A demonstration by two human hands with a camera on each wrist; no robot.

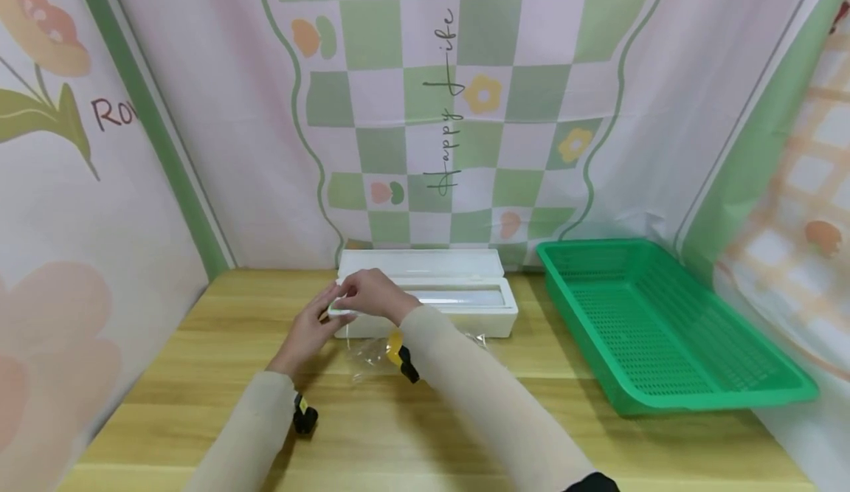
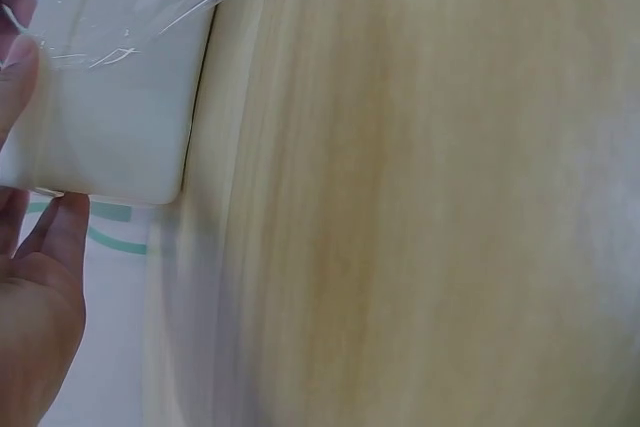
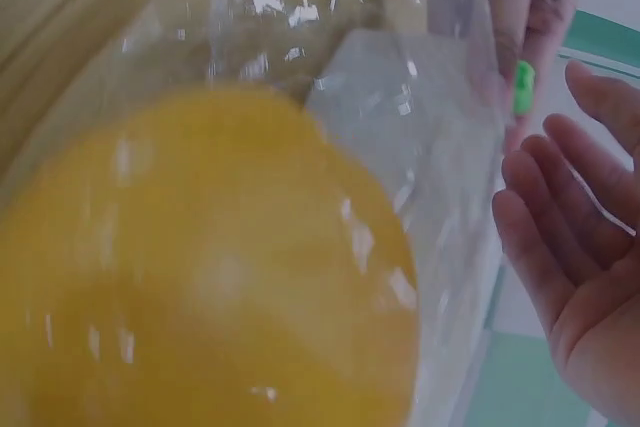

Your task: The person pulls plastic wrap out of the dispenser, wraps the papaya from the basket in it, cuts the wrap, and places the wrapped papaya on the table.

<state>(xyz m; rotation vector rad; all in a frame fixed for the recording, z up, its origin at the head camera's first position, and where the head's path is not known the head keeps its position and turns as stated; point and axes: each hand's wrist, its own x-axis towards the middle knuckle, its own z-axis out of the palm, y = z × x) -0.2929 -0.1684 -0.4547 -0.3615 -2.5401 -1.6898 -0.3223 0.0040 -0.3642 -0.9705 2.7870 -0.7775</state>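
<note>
A white cling film dispenser box (image 1: 458,324) stands at the back of the wooden table, its lid (image 1: 421,263) raised and a roll (image 1: 461,297) inside. At the box's left end my left hand (image 1: 312,332) grips the corner, thumb along the front. In the right wrist view, a bright green piece (image 3: 523,87) shows beside the left fingers. My right hand (image 1: 373,293) is over the same end; the right wrist view shows its fingers loosely curved and apart. Clear film (image 1: 368,355) hangs from the box's front. A rounded yellow thing (image 3: 220,267) appears behind film.
A green perforated plastic basket (image 1: 664,330) occupies the right side of the table (image 1: 199,374). Patterned cloth (image 1: 458,108) hangs behind the table and along both sides. Small black cameras (image 1: 304,417) are worn at both wrists.
</note>
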